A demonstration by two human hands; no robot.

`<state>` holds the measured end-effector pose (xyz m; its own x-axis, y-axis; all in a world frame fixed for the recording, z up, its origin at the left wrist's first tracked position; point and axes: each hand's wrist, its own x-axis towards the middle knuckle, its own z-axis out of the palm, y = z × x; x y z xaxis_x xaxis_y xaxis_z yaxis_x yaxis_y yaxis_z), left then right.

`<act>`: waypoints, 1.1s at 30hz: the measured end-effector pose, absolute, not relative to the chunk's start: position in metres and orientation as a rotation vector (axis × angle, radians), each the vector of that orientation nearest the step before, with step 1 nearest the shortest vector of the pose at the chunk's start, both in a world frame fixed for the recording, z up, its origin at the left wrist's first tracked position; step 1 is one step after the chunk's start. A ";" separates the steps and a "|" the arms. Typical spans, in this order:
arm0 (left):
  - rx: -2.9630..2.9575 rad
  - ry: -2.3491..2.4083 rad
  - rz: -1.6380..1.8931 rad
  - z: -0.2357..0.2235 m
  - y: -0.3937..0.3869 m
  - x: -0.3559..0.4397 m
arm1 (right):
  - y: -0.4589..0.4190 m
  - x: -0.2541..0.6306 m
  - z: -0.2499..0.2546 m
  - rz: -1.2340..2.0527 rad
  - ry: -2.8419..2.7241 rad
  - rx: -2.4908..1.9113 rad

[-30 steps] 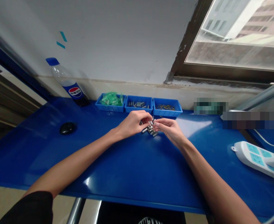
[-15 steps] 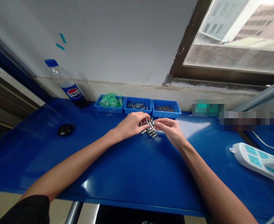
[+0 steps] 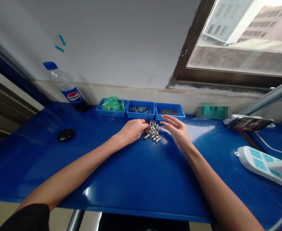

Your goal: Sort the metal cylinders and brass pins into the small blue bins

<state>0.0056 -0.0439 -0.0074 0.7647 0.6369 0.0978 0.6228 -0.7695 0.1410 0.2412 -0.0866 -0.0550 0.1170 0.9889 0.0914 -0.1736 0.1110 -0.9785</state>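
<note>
A small pile of silvery metal cylinders (image 3: 153, 131), mixed with thin brass-coloured pieces, lies on the blue table (image 3: 141, 179). At the left edge of this pile is my left hand (image 3: 134, 131), its fingers curled inward and pressed together; whatever is between the fingertips is hidden. My right hand (image 3: 178, 131) hovers just right of the pile, fingers spread and nothing visible in them. Behind the hands, three blue trays stand in a row: the left tray (image 3: 111, 113) holds green plastic packets, the middle tray (image 3: 140, 115) metal cylinders, the right tray (image 3: 182, 113) thin brass-coloured pieces.
A cola bottle (image 3: 74, 96) stands against the wall at the back left, with a black computer mouse (image 3: 66, 135) in front of it. On the right are a white power strip (image 3: 258, 162), a propped phone (image 3: 250, 123) and a blurred green object (image 3: 213, 111).
My right hand has drawn back slightly from the pile, and its fingers have spread. My left hand's fingers have curled closer together at the pile's left side. The view has shifted slightly.
</note>
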 end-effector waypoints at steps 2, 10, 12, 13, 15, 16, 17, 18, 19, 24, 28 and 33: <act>2.895 1.018 0.211 -0.008 -0.043 0.005 | -0.087 0.241 -0.054 1.139 -1.053 -1.052; 2.657 0.905 0.648 -0.007 -0.039 0.004 | -0.088 0.239 -0.053 1.142 -1.072 -1.064; 2.511 0.865 0.819 -0.004 -0.040 0.006 | -0.089 0.238 -0.052 1.142 -1.100 -1.069; 2.449 0.847 0.887 -0.002 -0.041 0.007 | -0.089 0.236 -0.051 1.139 -1.119 -1.075; 2.349 0.810 0.954 0.001 -0.044 0.008 | -0.091 0.234 -0.049 1.142 -1.164 -1.088; 2.307 0.796 0.958 0.003 -0.046 0.009 | -0.092 0.232 -0.047 1.153 -1.187 -1.091; 2.262 0.788 0.956 0.004 -0.048 0.009 | -0.093 0.230 -0.046 1.173 -1.207 -1.089; 2.213 0.784 0.955 0.005 -0.049 0.010 | -0.094 0.229 -0.045 1.202 -1.223 -1.081; 2.166 0.784 0.957 0.006 -0.050 0.010 | -0.095 0.228 -0.045 1.239 -1.236 -1.066; 2.062 0.789 0.936 0.005 -0.052 0.010 | -0.097 0.224 -0.050 1.384 -1.221 -0.982; 2.122 0.808 0.872 0.002 -0.051 0.009 | -0.096 0.223 -0.054 1.368 -1.151 -0.981; 2.286 0.824 0.731 0.002 -0.047 0.007 | -0.094 0.224 -0.056 1.305 -1.160 -0.994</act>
